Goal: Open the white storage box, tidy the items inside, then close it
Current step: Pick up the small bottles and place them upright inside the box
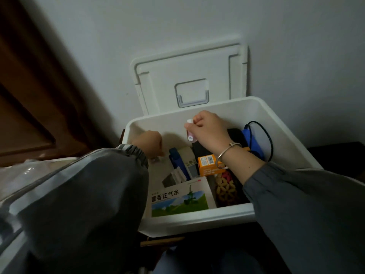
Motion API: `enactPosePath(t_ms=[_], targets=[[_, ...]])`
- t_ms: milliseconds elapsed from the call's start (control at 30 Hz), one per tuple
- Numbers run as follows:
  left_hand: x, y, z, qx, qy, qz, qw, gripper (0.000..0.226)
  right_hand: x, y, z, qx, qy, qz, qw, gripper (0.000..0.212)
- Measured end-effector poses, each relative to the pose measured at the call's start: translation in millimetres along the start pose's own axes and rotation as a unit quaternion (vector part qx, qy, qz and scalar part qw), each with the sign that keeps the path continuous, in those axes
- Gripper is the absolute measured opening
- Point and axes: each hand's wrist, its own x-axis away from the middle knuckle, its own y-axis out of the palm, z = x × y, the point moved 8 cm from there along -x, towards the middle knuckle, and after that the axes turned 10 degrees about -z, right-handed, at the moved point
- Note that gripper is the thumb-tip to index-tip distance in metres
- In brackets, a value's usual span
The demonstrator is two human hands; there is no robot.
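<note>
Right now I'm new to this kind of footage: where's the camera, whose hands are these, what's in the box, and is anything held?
There is one picture, taken by a wide-angle camera worn on a person's head and looking down. No machine is involved: both hands are the person's own. The white storage box stands open, and its lid leans back against the wall. Inside lie a green-and-white carton, an orange box, a dark blue box and a blue device with a black cable. The right hand, which wears a bracelet, pinches a small pink bottle with a white cap. The left hand reaches down at the box's left side. Whether it grips anything cannot be told.
</note>
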Motion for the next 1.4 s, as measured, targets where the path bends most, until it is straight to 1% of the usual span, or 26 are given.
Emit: enactPosePath(t_ms=[67,167,300,533,633,733,900,967,1033,1100,1133,1200,1233,1267,1333,1400], targets=[[-5.9,8.7,-4.3,-0.025,-0.020,-0.010,0.999,0.028,0.7,1.4,-1.5,-0.001,-0.011,0.000,1.000,0.017],[-8.4,12.4,-5.7,-0.084,-0.036,0.015,0.996,0.036,1.6,6.1,-5.1,0.014,-0.028,-0.010,0.999,0.015],[-11.2,14.8,-4.8,-0.108,-0.038,0.045,0.992,0.036,3.9,8.8,-10.8,0.032,-0.051,-0.016,0.998,0.015],[-12.6,16.0,-2.7,-0.139,-0.042,0.076,0.987,0.031,5.6,10.0,-12.1,0.033,-0.061,-0.026,0.997,0.015],[-13.2,18.0,-4.6,-0.133,-0.050,0.075,0.987,0.025,5.8,11.8,-11.8,0.034,-0.060,-0.032,0.997,0.016],[-12.1,19.4,-4.1,-0.153,-0.058,0.081,0.983,0.018,5.8,12.6,-10.2,0.037,-0.058,-0.034,0.997,0.016],[-2.8,8.3,0.3,-0.145,-0.070,0.076,0.984,0.017,5.2,14.1,-3.3,0.048,-0.049,-0.039,0.997,0.014],[11.1,-9.8,5.0,-0.170,-0.058,0.118,0.977,0.017,4.2,14.0,-0.5,0.048,-0.043,-0.041,0.997,0.015],[31.2,-28.2,6.8,-0.188,-0.025,0.187,0.964,0.025,3.2,14.8,2.4,0.053,-0.038,-0.044,0.997,0.016],[52.0,-37.5,-5.9,-0.137,-0.010,0.234,0.962,0.038,2.8,18.5,4.8,0.053,-0.031,-0.056,0.997,0.015],[59.2,-37.5,-17.8,-0.087,-0.016,0.235,0.968,0.044,3.1,21.6,5.6,0.053,-0.029,-0.064,0.996,0.014],[66.7,-29.5,-40.6,0.047,-0.024,0.203,0.978,0.051,3.6,29.2,6.2,0.056,-0.026,-0.083,0.995,0.014],[67.6,-23.8,-46.4,0.120,-0.009,0.188,0.975,0.051,3.7,33.8,5.9,0.054,-0.024,-0.096,0.994,0.015],[67.7,-20.0,-48.5,0.186,0.018,0.184,0.965,0.049,3.1,38.8,4.8,0.049,-0.023,-0.108,0.993,0.015],[70.7,-20.7,-49.5,0.269,0.060,0.216,0.937,0.038,-0.6,48.4,-0.6,0.048,-0.030,-0.123,0.991,0.015],[74.7,-22.4,-54.0,0.324,0.057,0.250,0.911,0.029,-8.4,59.0,-7.6,0.067,-0.044,-0.124,0.989,0.014]])
